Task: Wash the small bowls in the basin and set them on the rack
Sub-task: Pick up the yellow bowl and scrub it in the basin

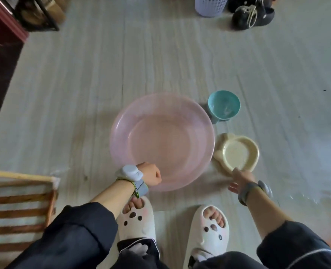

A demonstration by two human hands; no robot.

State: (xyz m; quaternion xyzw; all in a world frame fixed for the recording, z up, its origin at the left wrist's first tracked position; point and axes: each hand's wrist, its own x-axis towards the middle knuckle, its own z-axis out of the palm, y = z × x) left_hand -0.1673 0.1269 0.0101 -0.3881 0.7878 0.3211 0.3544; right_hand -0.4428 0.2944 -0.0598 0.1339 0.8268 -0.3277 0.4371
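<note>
A translucent pink basin (pixel 122 121) stands on the floor in front of my feet, and it looks empty. My left hand (pixel 151 174) lies over its near rim with the fingers curled down inside. To the right of the basin sits a cream bear-shaped bowl (pixel 238 152). My right hand (pixel 240 179) reaches to that bowl's near rim with the fingers stretched out, fingertips at the edge. A teal bowl (pixel 223 105) stands behind the cream one, close to the basin. A wooden slatted rack (pixel 19 199) lies at the lower left.
A puddle of water (pixel 323 200) shines on the floor at the right. A lavender basket (pixel 211 5) and dark shoes (pixel 252 14) stand at the far edge, dark furniture (pixel 3 26) at the upper left. My slippered feet (pixel 135 220) are just behind the basin.
</note>
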